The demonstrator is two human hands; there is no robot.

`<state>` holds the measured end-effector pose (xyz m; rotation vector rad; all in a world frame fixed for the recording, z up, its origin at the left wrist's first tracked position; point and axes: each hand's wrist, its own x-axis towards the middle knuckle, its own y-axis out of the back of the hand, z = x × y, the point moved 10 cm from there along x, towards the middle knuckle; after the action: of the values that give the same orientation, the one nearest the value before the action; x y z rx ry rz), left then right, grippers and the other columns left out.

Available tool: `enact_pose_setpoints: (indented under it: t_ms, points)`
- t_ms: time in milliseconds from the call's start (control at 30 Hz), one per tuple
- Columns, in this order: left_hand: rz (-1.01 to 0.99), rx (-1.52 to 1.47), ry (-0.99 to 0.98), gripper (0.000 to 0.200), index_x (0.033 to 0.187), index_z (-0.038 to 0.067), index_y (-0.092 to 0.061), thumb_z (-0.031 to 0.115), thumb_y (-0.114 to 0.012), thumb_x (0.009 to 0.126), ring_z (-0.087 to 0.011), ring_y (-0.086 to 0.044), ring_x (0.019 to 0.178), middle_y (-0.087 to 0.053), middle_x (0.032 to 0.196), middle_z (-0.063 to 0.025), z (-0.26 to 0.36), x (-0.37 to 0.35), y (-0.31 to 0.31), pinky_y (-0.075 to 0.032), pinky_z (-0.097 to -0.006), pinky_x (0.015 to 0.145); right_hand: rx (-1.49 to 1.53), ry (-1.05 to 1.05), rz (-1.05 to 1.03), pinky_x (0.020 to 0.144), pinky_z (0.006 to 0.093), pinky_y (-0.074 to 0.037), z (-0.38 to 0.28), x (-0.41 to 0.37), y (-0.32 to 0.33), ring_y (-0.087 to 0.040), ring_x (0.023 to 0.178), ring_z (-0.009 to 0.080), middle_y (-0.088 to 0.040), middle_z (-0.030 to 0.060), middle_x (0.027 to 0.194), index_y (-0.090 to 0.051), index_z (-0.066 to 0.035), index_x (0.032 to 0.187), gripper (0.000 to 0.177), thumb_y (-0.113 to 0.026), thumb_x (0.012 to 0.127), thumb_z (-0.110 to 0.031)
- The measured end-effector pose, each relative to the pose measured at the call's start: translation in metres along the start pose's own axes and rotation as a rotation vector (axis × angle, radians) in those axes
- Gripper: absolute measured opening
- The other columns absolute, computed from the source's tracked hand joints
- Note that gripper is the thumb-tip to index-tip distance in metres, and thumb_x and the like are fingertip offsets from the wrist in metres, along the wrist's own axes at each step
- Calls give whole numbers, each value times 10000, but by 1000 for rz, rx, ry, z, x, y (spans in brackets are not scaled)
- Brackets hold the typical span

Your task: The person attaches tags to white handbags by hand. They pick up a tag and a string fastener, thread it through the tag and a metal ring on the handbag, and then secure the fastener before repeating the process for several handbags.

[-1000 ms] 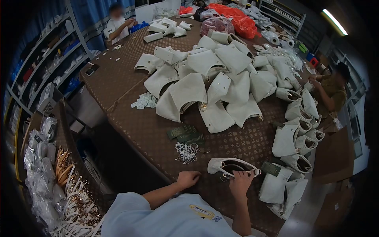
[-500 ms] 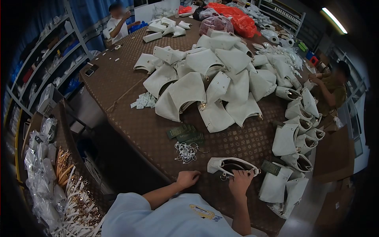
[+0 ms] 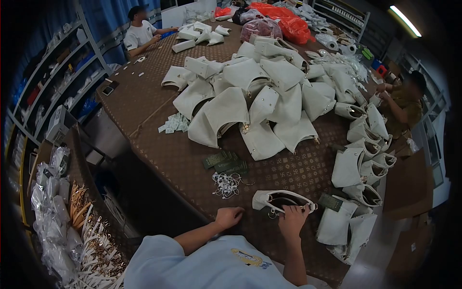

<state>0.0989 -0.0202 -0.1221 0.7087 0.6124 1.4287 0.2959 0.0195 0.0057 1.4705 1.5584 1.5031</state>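
Observation:
A white handbag (image 3: 263, 198) stands at the table's near edge with its mouth open and its dark inside showing. My right hand (image 3: 292, 219) grips the bag's near rim, toward its right end. A metal ring and a dark green tag (image 3: 268, 211) hang at the bag's front. To the left, apart from the bag, my left hand (image 3: 228, 218) rests on the table edge with curled fingers and nothing visible in them. Beyond it lie a tangle of white strings (image 3: 226, 185) and dark green cards (image 3: 231, 165).
A large heap of white bags (image 3: 262, 91) covers the table's middle. More bags (image 3: 349, 168) line the right edge, with a green card (image 3: 330, 202) on one. Small pale tags (image 3: 174, 124) lie left. Straps (image 3: 98, 241) hang lower left. Two people sit at the table.
The person at the far left has lowered a raised hand from near the head to the table. My hands and the handbag stay nearly in place.

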Motion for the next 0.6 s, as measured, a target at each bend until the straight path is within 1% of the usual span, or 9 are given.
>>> enact_pose_setpoints:
  t_ms: [33, 367, 433, 500, 600]
  points:
    - [-1, 1, -1, 173, 921, 158, -639, 243, -560, 793, -272, -619, 682, -639, 747, -82, 0, 0, 0, -486, -380, 565, 2, -6, -3, 999, 527, -245, 0, 0, 0, -553, 884, 222, -606, 45, 808, -615, -82, 855, 243, -678, 620, -97]
    - [1, 7, -10, 168, 922, 166, -632, 245, -561, 792, -275, -616, 674, -636, 740, -82, -1, 0, -2, -478, -385, 555, 5, 1, 33, 992, 528, -256, 0, -1, 2, -552, 878, 228, -600, 47, 803, -612, -80, 857, 239, -670, 625, -88]
    - [-4, 6, -6, 168, 923, 170, -632, 247, -560, 792, -274, -615, 673, -636, 738, -82, 0, 0, -2, -477, -384, 553, 7, 6, 33, 996, 534, -246, 0, -1, 1, -542, 883, 219, -597, 38, 803, -616, -86, 866, 224, -669, 650, -106]
    - [-40, 18, 30, 165, 922, 161, -640, 245, -574, 796, -276, -622, 690, -646, 779, -82, -2, 0, -3, -490, -372, 579, 4, 6, 36, 995, 535, -247, 1, -2, 0, -542, 883, 220, -597, 39, 804, -616, -86, 867, 227, -670, 647, -105]
    - [-47, 25, 34, 164, 924, 163, -639, 244, -575, 797, -274, -623, 687, -645, 778, -82, -2, 1, -3, -489, -371, 578, -1, 5, 40, 996, 536, -249, 0, -2, 2, -541, 882, 222, -597, 41, 806, -615, -87, 868, 229, -670, 645, -101]
